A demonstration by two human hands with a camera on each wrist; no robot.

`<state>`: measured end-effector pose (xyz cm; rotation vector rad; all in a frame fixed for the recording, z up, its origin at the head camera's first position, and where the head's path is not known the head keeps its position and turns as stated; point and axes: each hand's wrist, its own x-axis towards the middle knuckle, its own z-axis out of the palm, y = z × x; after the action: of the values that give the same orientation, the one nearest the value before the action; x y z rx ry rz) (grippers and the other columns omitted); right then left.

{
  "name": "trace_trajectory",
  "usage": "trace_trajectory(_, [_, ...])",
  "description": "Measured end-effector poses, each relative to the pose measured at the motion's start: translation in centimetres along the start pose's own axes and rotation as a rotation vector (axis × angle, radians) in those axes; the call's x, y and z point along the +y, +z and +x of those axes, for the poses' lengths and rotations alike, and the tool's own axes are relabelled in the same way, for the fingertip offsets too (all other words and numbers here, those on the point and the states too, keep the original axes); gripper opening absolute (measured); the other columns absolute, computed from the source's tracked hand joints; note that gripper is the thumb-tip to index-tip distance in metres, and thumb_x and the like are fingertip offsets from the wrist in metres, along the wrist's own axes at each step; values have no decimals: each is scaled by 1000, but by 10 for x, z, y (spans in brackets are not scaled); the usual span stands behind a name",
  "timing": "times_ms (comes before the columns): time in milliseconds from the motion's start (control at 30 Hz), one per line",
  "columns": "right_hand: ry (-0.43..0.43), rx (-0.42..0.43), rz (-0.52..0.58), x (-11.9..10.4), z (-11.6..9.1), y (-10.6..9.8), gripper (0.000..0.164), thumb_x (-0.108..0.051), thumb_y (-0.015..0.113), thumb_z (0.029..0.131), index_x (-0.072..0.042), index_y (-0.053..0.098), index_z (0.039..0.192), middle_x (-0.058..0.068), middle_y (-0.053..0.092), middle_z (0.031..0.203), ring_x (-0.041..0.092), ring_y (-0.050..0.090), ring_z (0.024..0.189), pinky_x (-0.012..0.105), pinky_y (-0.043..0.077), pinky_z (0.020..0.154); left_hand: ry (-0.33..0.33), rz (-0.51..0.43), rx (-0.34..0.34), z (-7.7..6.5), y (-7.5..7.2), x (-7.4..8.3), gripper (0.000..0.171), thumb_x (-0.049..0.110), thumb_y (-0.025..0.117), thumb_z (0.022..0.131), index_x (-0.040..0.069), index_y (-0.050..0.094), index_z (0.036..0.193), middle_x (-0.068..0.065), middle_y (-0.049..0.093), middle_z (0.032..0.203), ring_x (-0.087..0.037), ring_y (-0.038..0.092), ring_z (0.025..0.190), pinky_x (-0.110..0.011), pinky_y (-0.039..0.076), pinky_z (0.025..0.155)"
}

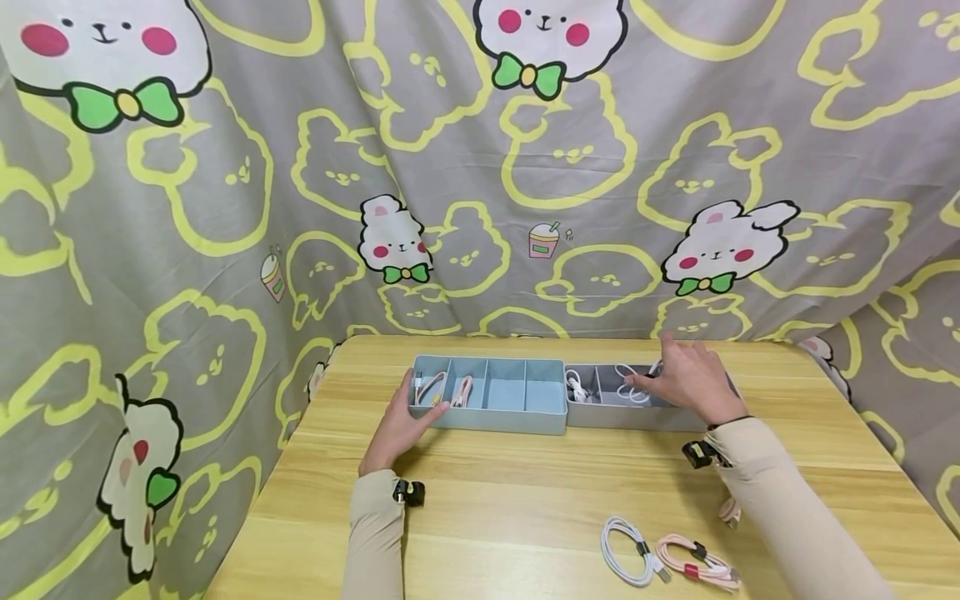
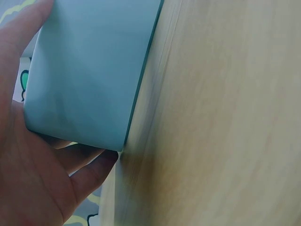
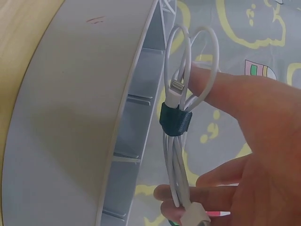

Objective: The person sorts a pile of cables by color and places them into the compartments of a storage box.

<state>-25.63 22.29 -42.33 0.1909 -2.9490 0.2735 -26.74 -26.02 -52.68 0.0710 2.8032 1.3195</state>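
My left hand (image 1: 396, 427) grips the left end of a light blue divided storage box (image 1: 495, 420), thumb along the front and fingers around the end. In the left wrist view, the box's smooth wall (image 2: 89, 75) lies against that hand. Over a grey divided box (image 1: 626, 417), my right hand (image 1: 693, 382) holds a coiled white charging cable (image 3: 175, 155). A dark strap (image 3: 175, 121) binds this cable, and its small metal plug (image 3: 177, 88) points upward in the right wrist view. The blue box's two left compartments hold a cable with a white plug (image 1: 418, 380) and a pink cable (image 1: 463, 390).
Another white cable (image 1: 576, 387) lies in the grey box's left compartment. Near the table's front are a coiled white cable (image 1: 626, 552) and a coiled pink cable (image 1: 693, 562). A pink cable end (image 1: 730, 512) shows beside the right sleeve. A patterned curtain (image 1: 480, 275) hangs behind the wooden table (image 1: 510, 500).
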Motion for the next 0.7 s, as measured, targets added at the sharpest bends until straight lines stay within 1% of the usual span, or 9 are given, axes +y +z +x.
trace_trajectory(67, [9, -12, -1, 0, 0, 1, 107, -63, 81, 78, 18, 48, 139, 13, 61, 67, 46, 63, 75, 58, 52, 65, -1, 2, 2, 0, 0, 0, 117, 76, 67, 85, 23, 4, 169, -16, 13, 175, -44, 21, 159, -69, 23, 124])
trace_trajectory(167, [25, -30, 0, -1, 0, 1, 107, -63, 81, 79, 18, 47, 140, 13, 60, 65, 42, 63, 70, 57, 52, 64, 1, 5, 0, 1, 0, -1, 117, 76, 67, 85, 24, 2, 169, -16, 13, 175, -44, 20, 159, -69, 23, 125])
trace_trajectory(300, [39, -50, -1, -2, -1, 0, 105, -61, 80, 82, 19, 46, 141, 11, 57, 61, 35, 60, 61, 52, 51, 58, 1, -1, -4, 1, 1, -1, 117, 76, 67, 85, 27, 2, 168, -15, 13, 175, -43, 20, 159, -69, 23, 125])
trace_trajectory(433, [44, -74, 1, -2, -1, -1, 104, -59, 77, 85, 20, 43, 143, 11, 57, 60, 32, 59, 58, 48, 49, 53, -2, -5, -9, 0, 1, 0, 117, 76, 68, 84, 30, 1, 168, -14, 13, 175, -42, 20, 160, -68, 23, 125])
trace_trajectory(500, [43, -78, 3, -2, -2, -1, 103, -59, 76, 86, 20, 43, 143, 13, 60, 63, 34, 60, 60, 49, 50, 54, -2, 3, -8, 1, 1, 0, 117, 77, 67, 84, 29, 1, 168, -14, 12, 175, -43, 20, 159, -68, 23, 125])
trace_trajectory(600, [36, -64, 5, -3, -2, -2, 102, -59, 76, 86, 20, 44, 142, 19, 64, 70, 39, 64, 65, 54, 53, 58, -2, 7, -7, 1, 1, 0, 117, 76, 66, 85, 27, 1, 168, -15, 12, 175, -43, 20, 159, -68, 23, 125])
trace_trajectory(700, [29, -44, 9, -2, -2, -2, 100, -59, 75, 87, 18, 46, 142, 26, 68, 79, 45, 66, 71, 58, 54, 61, -6, 1, -5, 1, 1, 0, 117, 76, 67, 85, 25, 2, 169, -15, 12, 175, -43, 20, 160, -68, 23, 125])
